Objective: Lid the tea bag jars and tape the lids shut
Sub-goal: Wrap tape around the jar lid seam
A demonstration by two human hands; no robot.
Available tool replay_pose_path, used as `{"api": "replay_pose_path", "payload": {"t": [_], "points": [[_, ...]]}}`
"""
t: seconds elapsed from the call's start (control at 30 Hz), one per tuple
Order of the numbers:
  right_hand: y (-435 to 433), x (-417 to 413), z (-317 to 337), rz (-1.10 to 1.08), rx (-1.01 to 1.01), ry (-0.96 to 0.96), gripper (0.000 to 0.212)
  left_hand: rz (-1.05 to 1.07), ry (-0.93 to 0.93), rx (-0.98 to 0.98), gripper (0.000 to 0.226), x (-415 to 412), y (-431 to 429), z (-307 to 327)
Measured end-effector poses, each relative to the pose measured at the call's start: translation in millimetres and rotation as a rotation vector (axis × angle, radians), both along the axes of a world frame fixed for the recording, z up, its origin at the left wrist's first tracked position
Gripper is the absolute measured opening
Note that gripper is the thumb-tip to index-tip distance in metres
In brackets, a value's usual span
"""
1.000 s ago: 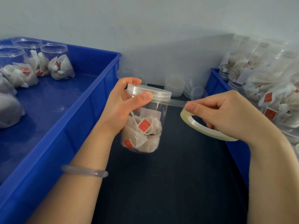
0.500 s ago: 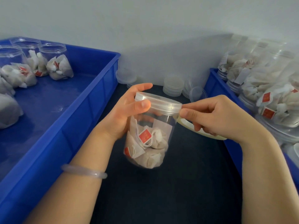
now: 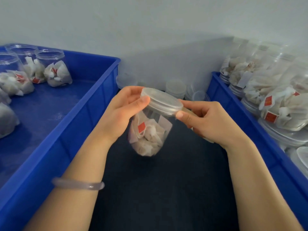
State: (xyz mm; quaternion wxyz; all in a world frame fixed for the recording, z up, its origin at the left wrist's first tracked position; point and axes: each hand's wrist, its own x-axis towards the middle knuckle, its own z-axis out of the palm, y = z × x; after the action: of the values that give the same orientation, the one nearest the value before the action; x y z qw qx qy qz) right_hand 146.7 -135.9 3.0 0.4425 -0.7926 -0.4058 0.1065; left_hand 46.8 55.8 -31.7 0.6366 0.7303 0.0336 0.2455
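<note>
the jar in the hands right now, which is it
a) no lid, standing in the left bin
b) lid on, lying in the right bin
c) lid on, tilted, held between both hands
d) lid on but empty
c: the jar wears its lid and leans. The left hand grips the lid rim, and the right hand, holding the tape roll, meets the opposite side. Tea bags show inside.

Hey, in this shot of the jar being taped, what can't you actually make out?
Head view only:
1. Tape roll: nearly all hidden behind the right hand that holds it.
2. Tape on the lid: too clear to see where it sits.
3. Jar: lower body motion-blurred, tag print unreadable.
4. Piled jars in the right bin: cut off by the frame's right edge.
</note>
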Motion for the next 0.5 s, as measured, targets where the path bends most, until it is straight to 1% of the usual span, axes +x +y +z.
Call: {"api": "replay_pose_path", "payload": {"t": [0.03,0.1,0.17,0.2,0.23,0.27,0.3,0.33,0.37,0.43,0.5], "points": [[2.8,-1.0,-1.3,-0.011,0.019,-0.039,0.025,0.002,0.013,0.054,0.063,-0.3,-2.6,1.7],[8.6,-5.0,-4.3,-0.011,0.024,-0.112,0.022,0.034,0.068,0.178,0.074,1.8,-10.1,0.6],[13.9,-8.5,-6.8,0.005,-0.034,-0.164,0.016,0.158,0.073,0.229,0.082,5.2,-15.7,-2.4],[15.7,-9.5,-7.8,0.020,-0.081,-0.169,0.014,0.215,0.062,0.229,0.081,5.9,-16.7,-3.1],[16.7,-10.2,-8.6,0.048,-0.128,-0.152,0.021,0.253,0.058,0.215,0.078,6.2,-15.7,-3.2],[16.7,-10.9,-9.5,0.080,-0.167,-0.092,0.032,0.275,0.064,0.188,0.075,5.7,-13.4,-3.2],[16.9,-11.8,-10.7,0.109,-0.193,0.007,0.042,0.287,0.076,0.161,0.073,4.9,-9.9,-2.8],[16.8,-12.3,-11.3,0.133,-0.205,0.109,0.048,0.295,0.094,0.135,0.070,3.9,-5.5,-3.1],[16.9,-12.1,-11.0,0.147,-0.194,0.172,0.049,0.298,0.113,0.113,0.066,2.7,-1.1,-3.3],[15.8,-11.4,-8.3,0.119,-0.122,0.189,0.045,0.264,0.148,0.054,0.058,0.5,5.5,-4.2],[13.8,-9.8,-4.4,0.070,-0.093,0.095,0.046,0.192,0.168,0.007,0.051,-1.3,7.3,-3.5]]}}
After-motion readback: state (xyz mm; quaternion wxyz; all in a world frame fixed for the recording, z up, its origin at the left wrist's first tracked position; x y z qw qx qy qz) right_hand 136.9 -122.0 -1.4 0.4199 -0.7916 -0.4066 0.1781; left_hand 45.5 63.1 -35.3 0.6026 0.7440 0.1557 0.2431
